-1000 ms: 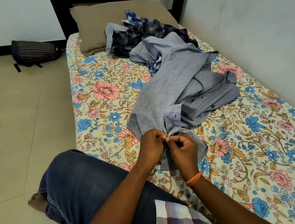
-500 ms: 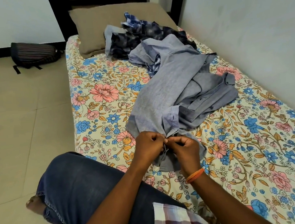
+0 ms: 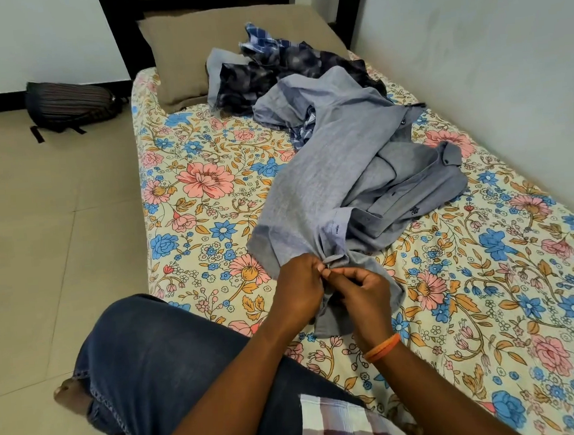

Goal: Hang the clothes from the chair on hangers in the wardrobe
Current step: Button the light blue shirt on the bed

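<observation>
A grey-blue button shirt (image 3: 330, 179) lies crumpled across the flowered bed (image 3: 209, 203). Its near hem is bunched between my two hands. My left hand (image 3: 300, 290) pinches the shirt's edge from the left, fingers curled. My right hand (image 3: 364, 297), with an orange band at the wrist, pinches the same edge from the right, thumb and fingertips meeting those of the left hand. Behind the shirt lies a heap of other clothes: a dark patterned garment (image 3: 267, 78) and a blue checked one (image 3: 261, 39). No hanger, chair or wardrobe is in view.
A brown pillow (image 3: 196, 42) leans at the dark headboard. The white wall (image 3: 488, 47) runs along the bed's right side. A dark striped bag (image 3: 67, 106) lies on the tiled floor at the left. My knee in jeans (image 3: 166, 357) rests at the bed's near edge.
My hands stay at the shirt's hem and shift their pinch slightly; the fabric between them bunches a little more. The view has shifted a little.
</observation>
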The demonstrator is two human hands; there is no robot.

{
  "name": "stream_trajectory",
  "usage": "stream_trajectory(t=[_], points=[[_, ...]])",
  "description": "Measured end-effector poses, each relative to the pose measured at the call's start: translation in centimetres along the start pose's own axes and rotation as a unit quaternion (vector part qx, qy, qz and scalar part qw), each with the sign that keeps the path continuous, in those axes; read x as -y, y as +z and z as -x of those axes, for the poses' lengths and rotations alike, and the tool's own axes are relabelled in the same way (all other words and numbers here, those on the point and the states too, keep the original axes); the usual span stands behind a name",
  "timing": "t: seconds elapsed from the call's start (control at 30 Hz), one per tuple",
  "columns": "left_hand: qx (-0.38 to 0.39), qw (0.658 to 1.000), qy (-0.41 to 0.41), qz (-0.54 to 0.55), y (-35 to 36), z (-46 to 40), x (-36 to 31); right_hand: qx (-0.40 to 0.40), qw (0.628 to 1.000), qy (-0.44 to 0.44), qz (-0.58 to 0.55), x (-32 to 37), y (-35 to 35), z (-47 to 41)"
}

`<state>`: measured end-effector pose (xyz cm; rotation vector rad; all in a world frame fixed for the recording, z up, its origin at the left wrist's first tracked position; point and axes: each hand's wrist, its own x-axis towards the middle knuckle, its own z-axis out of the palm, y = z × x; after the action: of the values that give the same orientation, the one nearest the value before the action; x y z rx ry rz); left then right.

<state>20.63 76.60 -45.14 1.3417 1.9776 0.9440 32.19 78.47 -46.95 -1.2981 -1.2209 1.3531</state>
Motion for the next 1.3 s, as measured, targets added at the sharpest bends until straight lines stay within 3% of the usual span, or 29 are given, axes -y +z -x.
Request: stream_trajectory(t=[0.27, 0.33, 0.4, 0.5, 0.63, 0.77, 0.87, 1.1, 1.3], points=[[0.043, 0.999, -0.012, -0.014, -0.4, 0.0, 0.5, -0.02, 0.996, 0.074, -0.039, -0.5, -0.8, -0.4], [0.018, 0.996, 0.004, -0.085, -0.3, 0.3, 0.8, -0.063, 0.998, 0.03, -0.009, -0.2, -1.5, -0.6], [0.003, 0.988, 0.045, -0.147, -0.2, 0.6, 0.7, -0.095, 0.991, -0.076, 0.056, 0.7, -2.1, -1.0], [-0.012, 0.973, 0.104, -0.205, -0.2, 0.7, 0.4, -0.072, 0.97, -0.194, 0.131, 2.4, -2.0, -2.1], [-0.036, 0.956, 0.169, -0.238, -0.4, 0.6, 0.3, -0.051, 0.979, -0.153, 0.124, 3.7, -0.8, -3.3], [-0.097, 0.976, 0.178, -0.08, -0.3, 0.0, -0.3, -0.112, 0.99, -0.001, -0.082, 3.6, -0.6, -2.9], [-0.163, 0.973, 0.16, -0.003, -0.1, -1.5, -1.3, -0.145, 0.979, 0.06, -0.132, 2.1, -1.2, -1.4], [-0.117, 0.985, 0.031, -0.119, 1.7, -5.5, -0.4, -0.157, 0.983, 0.024, -0.096, 0.9, -1.5, -0.1], [-0.119, 0.984, -0.06, 0.113, 0.5, -5.5, 1.6, -0.096, 0.994, -0.032, -0.044, 2.5, -0.1, -1.4]])
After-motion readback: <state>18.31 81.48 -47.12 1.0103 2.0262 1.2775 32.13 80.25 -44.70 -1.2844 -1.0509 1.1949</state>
